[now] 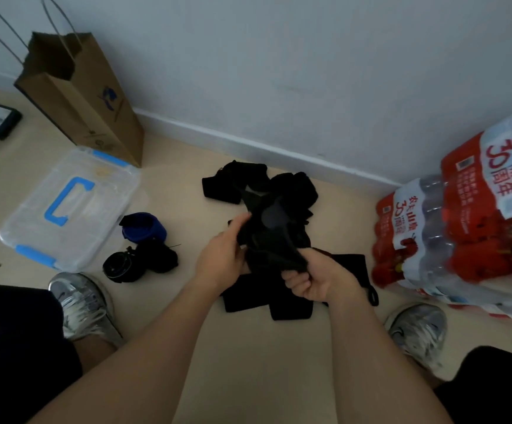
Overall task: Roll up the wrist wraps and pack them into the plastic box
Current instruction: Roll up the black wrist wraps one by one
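Here we hold one black wrist wrap [267, 240] in both hands, just above the loose pile [257, 188] on the floor. Our left hand [222, 260] pinches its upper edge and our right hand [311, 281] is fisted round its lower end. The tangled straps could drag neighbouring wraps up, and a slack first turn would likely let the roll spring open. A blue roll [143, 229] and black rolls [138, 263] lie beside the plastic box [65, 209], whose lid looks shut. The water packs [462, 224] on the right read "30周年".
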The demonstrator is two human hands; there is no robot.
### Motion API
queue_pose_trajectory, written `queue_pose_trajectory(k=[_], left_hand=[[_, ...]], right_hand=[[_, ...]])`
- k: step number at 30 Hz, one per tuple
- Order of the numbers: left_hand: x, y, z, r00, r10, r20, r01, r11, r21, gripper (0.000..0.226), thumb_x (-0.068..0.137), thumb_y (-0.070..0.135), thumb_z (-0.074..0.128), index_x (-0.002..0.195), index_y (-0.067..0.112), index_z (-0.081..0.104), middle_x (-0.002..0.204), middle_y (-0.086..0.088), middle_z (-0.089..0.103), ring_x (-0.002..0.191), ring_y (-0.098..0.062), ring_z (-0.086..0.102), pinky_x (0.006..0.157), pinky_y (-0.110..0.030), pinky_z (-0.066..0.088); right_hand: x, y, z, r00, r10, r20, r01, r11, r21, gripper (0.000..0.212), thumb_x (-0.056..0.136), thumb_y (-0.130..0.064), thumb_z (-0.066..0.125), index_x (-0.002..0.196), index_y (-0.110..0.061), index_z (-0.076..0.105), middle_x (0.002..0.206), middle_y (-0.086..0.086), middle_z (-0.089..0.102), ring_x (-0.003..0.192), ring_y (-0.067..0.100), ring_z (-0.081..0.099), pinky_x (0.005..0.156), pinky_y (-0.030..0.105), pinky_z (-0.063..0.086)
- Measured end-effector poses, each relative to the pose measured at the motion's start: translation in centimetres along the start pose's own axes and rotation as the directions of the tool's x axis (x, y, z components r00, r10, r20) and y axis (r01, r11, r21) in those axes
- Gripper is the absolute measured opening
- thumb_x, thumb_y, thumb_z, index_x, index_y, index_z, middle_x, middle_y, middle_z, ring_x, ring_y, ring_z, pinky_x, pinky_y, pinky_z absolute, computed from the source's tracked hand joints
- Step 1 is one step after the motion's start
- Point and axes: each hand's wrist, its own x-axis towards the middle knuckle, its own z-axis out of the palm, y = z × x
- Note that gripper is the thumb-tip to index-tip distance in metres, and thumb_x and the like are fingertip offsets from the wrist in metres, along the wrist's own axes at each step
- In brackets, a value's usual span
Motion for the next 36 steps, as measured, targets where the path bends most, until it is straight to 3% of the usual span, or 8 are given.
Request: queue_pose_trajectory(k=[5, 9, 14, 17, 20, 25, 31, 36], left_hand=[[-0.7, 0.9, -0.6, 0.98, -0.081, 0.18, 0.098, 0.991, -0.088, 0.024, 0.112, 0.026, 0.056, 0.135, 0.029, 0.058, 0.102, 0.001, 0.069, 0.093, -0.024, 0.068, 0.074, -0.03, 0.053], [-1.5, 0.7, -0.9, 0.938, -0.091, 0.335, 0.083, 0.996, 0.038, 0.01, 0.11, 0.031, 0.059, 0.112, 0.025, 0.067, 0.102, -0.01, 0.073, 0.091, -0.029, 0.07, 0.077, -0.037, 0.057], [-3.0, 0.3, 0.0, 0.91, -0.109, 0.4, 0.077, 0.993, 0.095, 0.012, 0.109, 0.029, 0.059, 0.103, 0.028, 0.069, 0.098, -0.001, 0.073, 0.088, -0.02, 0.07, 0.079, -0.034, 0.058], [-3.4, 0.0, 0.7, 0.912, -0.157, 0.379, 0.128, 0.987, 0.101, 0.011, 0.108, 0.021, 0.059, 0.111, 0.027, 0.067, 0.095, 0.003, 0.072, 0.081, -0.013, 0.068, 0.066, -0.022, 0.053], [-3.5, -0.3, 0.9, 0.927, -0.206, 0.314, 0.181, 0.978, 0.107, 0.014, 0.105, 0.015, 0.059, 0.114, 0.023, 0.065, 0.09, -0.002, 0.072, 0.077, -0.015, 0.068, 0.061, -0.022, 0.049], [-3.3, -1.1, 0.5, 0.923, -0.331, 0.195, 0.322, 0.944, 0.077, 0.011, 0.104, 0.018, 0.058, 0.111, 0.021, 0.066, 0.092, -0.005, 0.073, 0.08, -0.019, 0.07, 0.066, -0.031, 0.057], [-3.2, -1.6, 0.7, 0.899, -0.372, 0.231, 0.383, 0.924, -0.004, 0.008, 0.105, 0.025, 0.063, 0.109, 0.025, 0.07, 0.079, 0.003, 0.078, 0.065, -0.006, 0.069, 0.049, -0.015, 0.045], [-2.9, -1.7, 1.0, 0.871, -0.36, 0.335, 0.397, 0.917, -0.045, 0.016, 0.101, 0.02, 0.07, 0.115, 0.028, 0.07, 0.091, 0.002, 0.078, 0.077, -0.011, 0.073, 0.058, -0.018, 0.049]], right_hand=[[-2.1, 1.0, -1.2, 0.98, -0.137, 0.147, 0.099, 0.966, 0.24, 0.036, 0.095, -0.039, 0.049, 0.073, -0.016, 0.065, 0.051, -0.004, 0.047, 0.032, 0.005, 0.038, 0.03, 0.017, 0.028], [-2.6, 1.7, -1.9, 0.963, -0.247, -0.107, 0.265, 0.8, 0.538, 0.032, 0.099, -0.042, 0.054, 0.092, -0.015, 0.068, 0.06, 0.001, 0.057, 0.039, 0.009, 0.048, 0.033, 0.02, 0.036], [-1.8, 3.6, -3.0, 0.877, -0.319, -0.36, 0.48, 0.523, 0.704, 0.069, 0.091, -0.066, 0.07, 0.13, -0.01, 0.059, 0.113, 0.025, 0.079, 0.096, 0.032, 0.081, 0.077, 0.038, 0.066], [-0.9, 4.2, -2.9, 0.746, -0.323, -0.583, 0.609, 0.685, 0.4, 0.061, 0.088, -0.058, 0.079, 0.126, -0.01, 0.071, 0.109, 0.008, 0.08, 0.091, 0.019, 0.073, 0.078, 0.035, 0.06], [0.1, 4.5, -1.2, 0.606, -0.417, -0.677, 0.462, 0.878, -0.127, 0.049, 0.086, -0.037, 0.087, 0.128, -0.015, 0.074, 0.107, 0.001, 0.073, 0.095, 0.017, 0.068, 0.084, 0.034, 0.058], [1.6, 6.2, 2.1, 0.216, -0.879, -0.425, 0.046, 0.444, -0.895, 0.057, 0.081, -0.034, 0.088, 0.124, -0.027, 0.051, 0.126, 0.002, 0.053, 0.108, 0.023, 0.06, 0.089, 0.037, 0.054], [3.4, 5.3, 3.8, 0.519, -0.783, -0.343, -0.196, 0.281, -0.939, 0.097, 0.091, -0.061, 0.074, 0.166, -0.028, 0.022, 0.156, 0.01, 0.038, 0.141, 0.033, 0.043, 0.112, 0.048, 0.044], [4.7, 3.5, 3.4, 0.441, -0.73, -0.523, -0.144, 0.517, -0.844, 0.071, 0.094, -0.05, 0.078, 0.151, -0.018, 0.049, 0.145, 0.011, 0.056, 0.139, 0.035, 0.05, 0.115, 0.052, 0.045]])
